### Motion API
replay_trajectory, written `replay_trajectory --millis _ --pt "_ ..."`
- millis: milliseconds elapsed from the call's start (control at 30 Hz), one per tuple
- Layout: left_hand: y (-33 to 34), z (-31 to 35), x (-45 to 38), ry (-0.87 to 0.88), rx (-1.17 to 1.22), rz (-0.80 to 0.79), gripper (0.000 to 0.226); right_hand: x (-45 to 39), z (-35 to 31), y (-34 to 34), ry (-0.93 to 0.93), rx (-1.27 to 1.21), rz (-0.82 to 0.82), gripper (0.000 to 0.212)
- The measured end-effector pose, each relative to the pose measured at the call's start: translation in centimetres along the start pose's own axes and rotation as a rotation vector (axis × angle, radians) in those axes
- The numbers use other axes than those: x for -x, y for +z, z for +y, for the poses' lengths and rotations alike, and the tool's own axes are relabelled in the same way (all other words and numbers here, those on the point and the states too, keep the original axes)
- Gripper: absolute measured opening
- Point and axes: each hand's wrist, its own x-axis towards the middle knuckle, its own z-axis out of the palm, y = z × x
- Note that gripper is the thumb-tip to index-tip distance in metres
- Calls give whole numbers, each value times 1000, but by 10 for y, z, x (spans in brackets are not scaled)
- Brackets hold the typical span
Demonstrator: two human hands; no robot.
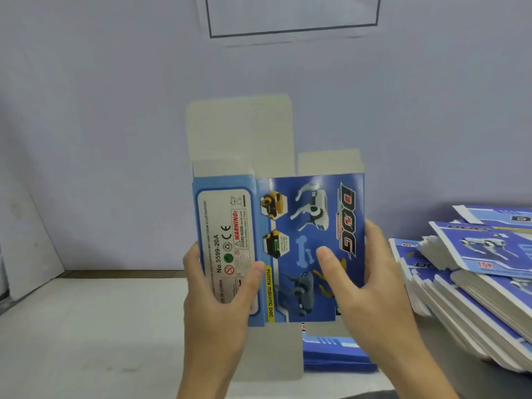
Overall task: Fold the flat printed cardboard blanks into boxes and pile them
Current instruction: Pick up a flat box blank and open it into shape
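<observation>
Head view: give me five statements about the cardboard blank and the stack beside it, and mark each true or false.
1. Both hands hold the cardboard blank up in the air. True: the left hand grips its left side and the right hand its right.
2. The blank is already folded into a closed box. False: its grey flaps are unfolded, above and below.
3. A stack of flat blanks lies to the right on the table. True.
4. The printed side faces away from the person. False: the blue dog print faces the camera.
5. The right hand rests on the stack. False: its thumb presses the held blank's front.
</observation>
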Motion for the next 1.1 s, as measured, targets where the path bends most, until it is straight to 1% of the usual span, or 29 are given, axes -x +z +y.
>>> replay_trajectory --millis 67,133,267,367,433,467,500,533,600,667,700,733,800,867,900,933,1000,1033,1100 --pt "1 -5 2 -12 -20 -34 59 0 6 1 23 21 3 55" --pt "3 -8 4 -28 -25 -62 64 0 11 -1 38 43 0 60" --pt "6 -7 7 -87 -7 -123 85 1 13 -2 114 15 -28 74" --pt "8 -4 9 -118 18 -182 104 2 12 0 141 14 -48 80" --pt "10 -3 9 -123 -17 -169 115 2 12 1 156 12 -64 81" --pt "11 -3 9 -129 -36 -154 116 2 11 2 165 -1 -78 81" --pt "12 -3 8 -134 -48 -148 115 2 11 4 175 -20 -97 81" --pt "12 -3 8 -133 -45 -150 108 2 11 5 180 -39 -115 80" --pt "11 -2 8 -134 -2 -187 89 3 11 7 182 -63 -139 77" --pt "9 1 9 -113 19 -244 73 2 12 5 176 -78 -160 69" --pt "7 3 9 -99 21 -271 68 2 12 4 169 -85 -166 64" --pt "5 4 10 -95 31 -298 65 1 12 2 154 -93 -156 61" --pt "0 5 11 -120 65 -371 58 0 12 -3 86 -107 -83 58" --pt "-4 4 13 -176 78 -468 49 0 10 -8 30 -165 -53 63" --pt "-6 4 13 -204 68 -511 44 0 10 -10 24 -195 -64 69" --pt "-7 4 14 -220 55 -541 44 0 10 -12 16 -201 -74 72" --pt "-6 7 12 -201 22 -558 56 1 10 -15 -1 -185 -79 71" --pt "-5 11 11 -170 15 -530 69 1 10 -15 -3 -180 -85 68" --pt "-1 20 7 -88 18 -379 100 3 9 -11 -27 -147 -130 66"
